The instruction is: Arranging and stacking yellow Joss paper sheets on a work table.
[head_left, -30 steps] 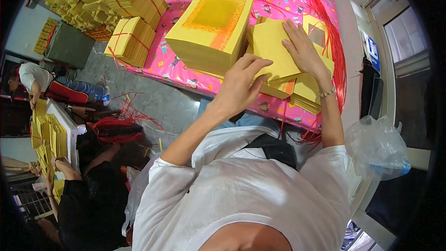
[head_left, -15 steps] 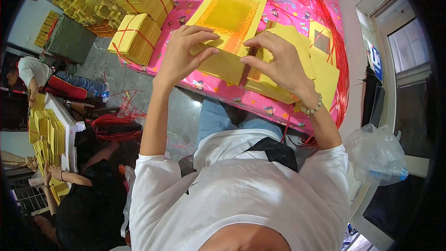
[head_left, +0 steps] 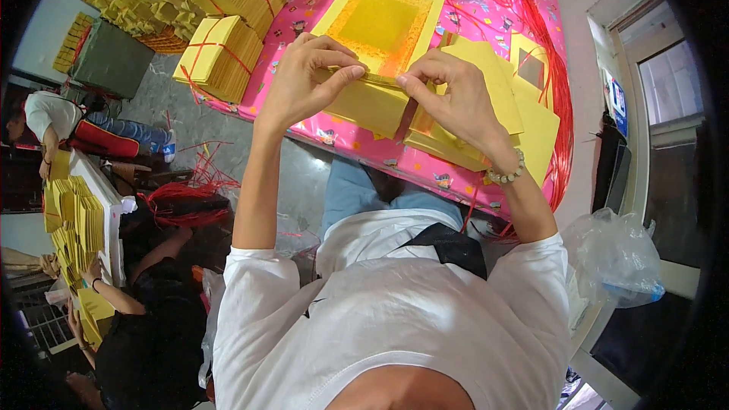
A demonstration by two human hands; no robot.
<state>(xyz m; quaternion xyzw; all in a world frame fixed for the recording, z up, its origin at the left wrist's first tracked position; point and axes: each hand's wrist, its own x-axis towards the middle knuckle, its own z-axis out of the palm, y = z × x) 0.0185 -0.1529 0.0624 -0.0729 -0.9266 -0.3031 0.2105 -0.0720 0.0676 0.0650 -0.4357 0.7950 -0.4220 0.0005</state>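
Note:
A thick stack of yellow paper [head_left: 367,108] stands at the near edge of the table. Its top sheet [head_left: 380,23] carries a golden rectangle framed by an orange speckled border. My left hand [head_left: 311,80] pinches the near edge of the upper sheets at their left corner, thumb against fingers. At the right corner of that edge, my right hand [head_left: 459,99], with a beaded bracelet at the wrist, pinches too. How many sheets are between the fingers cannot be seen. A second, lower pile of yellow sheets [head_left: 486,80] lies under and beside my right hand.
The table has a pink patterned cover [head_left: 304,130]. Bundles tied with red string [head_left: 220,57] stand at its left, and long red strings [head_left: 560,118] hang along its right side. A clear plastic bag [head_left: 613,254] is at the right. Co-workers handle yellow paper at a white table [head_left: 114,228].
My thumbs and fingers have closed on the near edge of the top sheets, where before they were more apart. The view has shifted slightly; a co-worker's hands at the left have moved.

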